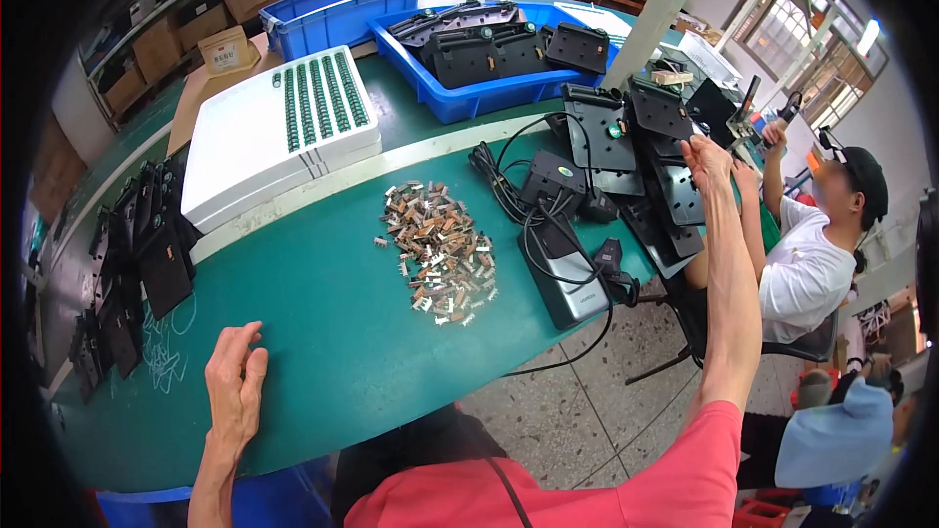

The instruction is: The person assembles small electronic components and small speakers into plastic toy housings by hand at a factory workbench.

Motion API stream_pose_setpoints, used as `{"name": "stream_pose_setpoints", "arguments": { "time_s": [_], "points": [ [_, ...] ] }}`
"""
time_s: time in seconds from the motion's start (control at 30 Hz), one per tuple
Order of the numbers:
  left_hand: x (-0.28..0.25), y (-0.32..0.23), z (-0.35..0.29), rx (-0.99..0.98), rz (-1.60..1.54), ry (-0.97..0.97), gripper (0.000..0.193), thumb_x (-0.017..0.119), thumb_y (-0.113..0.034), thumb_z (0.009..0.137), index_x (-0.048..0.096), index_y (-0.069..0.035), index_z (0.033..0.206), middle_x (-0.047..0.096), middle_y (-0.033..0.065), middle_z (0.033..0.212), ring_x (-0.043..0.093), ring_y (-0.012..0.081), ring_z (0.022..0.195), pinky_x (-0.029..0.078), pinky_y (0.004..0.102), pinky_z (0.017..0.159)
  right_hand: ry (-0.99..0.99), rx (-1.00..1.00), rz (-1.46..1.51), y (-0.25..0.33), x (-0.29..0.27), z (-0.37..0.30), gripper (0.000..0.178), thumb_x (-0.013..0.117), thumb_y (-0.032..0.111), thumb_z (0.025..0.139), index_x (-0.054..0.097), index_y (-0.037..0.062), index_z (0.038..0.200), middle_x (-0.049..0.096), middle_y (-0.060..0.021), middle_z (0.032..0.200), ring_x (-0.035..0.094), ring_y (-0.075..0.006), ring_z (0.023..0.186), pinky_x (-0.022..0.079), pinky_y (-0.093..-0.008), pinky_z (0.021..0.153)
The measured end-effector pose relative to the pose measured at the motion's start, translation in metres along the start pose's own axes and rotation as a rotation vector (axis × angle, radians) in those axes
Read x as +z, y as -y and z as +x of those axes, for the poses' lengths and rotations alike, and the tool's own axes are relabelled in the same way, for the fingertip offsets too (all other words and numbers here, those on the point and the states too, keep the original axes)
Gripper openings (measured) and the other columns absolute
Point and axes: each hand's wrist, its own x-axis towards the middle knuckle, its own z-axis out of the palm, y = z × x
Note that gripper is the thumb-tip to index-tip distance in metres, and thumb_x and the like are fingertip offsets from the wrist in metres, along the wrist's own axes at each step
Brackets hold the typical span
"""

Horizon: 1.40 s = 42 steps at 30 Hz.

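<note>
My right hand (708, 160) is stretched far to the right, its fingers closed at the near corner of a black plastic panel (657, 110). Under and beside that panel lie more black panels (599, 122), some with small round green parts on them. My left hand (237, 379) lies near the front edge of the green table (323, 303), fingers loosely bent, holding nothing. Between the hands sits a heap of small slide switches (440, 249) with metal and white parts. A black and silver power unit (565, 274) with coiled black cables stands right of the heap.
A white foam board (235, 137) carries rows of small green round parts. Behind it are a blue crate (337, 15) and a blue tray (450, 103) of black panels. More black panels (161, 269) stack at left. A seated co-worker (812, 254) is at right.
</note>
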Motion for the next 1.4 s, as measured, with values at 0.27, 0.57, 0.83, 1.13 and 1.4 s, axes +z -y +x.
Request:
{"name": "stream_pose_setpoints", "arguments": {
  "time_s": [0.27,0.57,0.83,1.13,1.4],
  "points": [
    [0.0,-0.003,-0.001,-0.018,0.026,0.039,0.035,0.056,-0.028,0.099,0.061,0.003,0.115,0.059,0.013,0.093,0.054,0.0201,0.069,0.044,0.0334,0.06,-0.072,-0.058,-0.031,-0.013,0.003,-0.008,0.025,0.061,-0.013,0.083,0.061,-0.0125,0.108,0.063,-0.0188,0.102,0.068,-0.0267,0.08,0.065,-0.0328,0.068],
    [0.002,-0.003,-0.001,0.006,0.045,0.048,0.033,0.056,-0.025,0.098,0.062,0.004,0.114,0.06,0.014,0.094,0.056,0.0227,0.071,0.045,0.0351,0.063,-0.083,-0.118,-0.084,-0.013,0.009,-0.022,0.034,0.059,-0.015,0.081,0.06,-0.0121,0.115,0.063,-0.02,0.105,0.068,-0.0273,0.079,0.065,-0.0322,0.067],
    [-0.001,-0.009,-0.002,-0.018,0.067,0.039,0.028,0.062,-0.012,0.089,0.063,0.003,0.112,0.061,0.016,0.095,0.061,0.0289,0.079,0.049,0.0373,0.069,-0.044,-0.4,-0.128,-0.006,0.01,-0.032,0.043,0.06,-0.013,0.077,0.058,-0.0064,0.12,0.059,-0.0095,0.1,0.067,-0.0212,0.071,0.061,-0.0302,0.057],
    [-0.003,-0.01,-0.004,0.085,0.193,0.084,0.032,0.069,-0.013,0.083,0.063,0.001,0.112,0.06,0.014,0.101,0.06,0.0322,0.091,0.05,0.039,0.076,0.64,-0.409,-0.087,0.076,0.133,-0.322,0.042,0.066,0.007,0.089,0.06,0.0037,0.131,0.064,-0.0083,0.121,0.063,-0.0116,0.098,0.055,-0.0252,0.077],
    [0.002,-0.012,-0.011,0.106,0.422,0.154,0.042,0.074,-0.02,0.079,0.061,-0.003,0.114,0.056,0.0127,0.107,0.056,0.0305,0.097,0.048,0.0436,0.08,1.332,0.059,0.0,-0.02,0.241,-0.466,0.039,0.059,-0.002,0.084,0.061,-0.0032,0.123,0.062,-0.0114,0.115,0.06,-0.0106,0.085,0.055,-0.0292,0.074]
  ]
}}
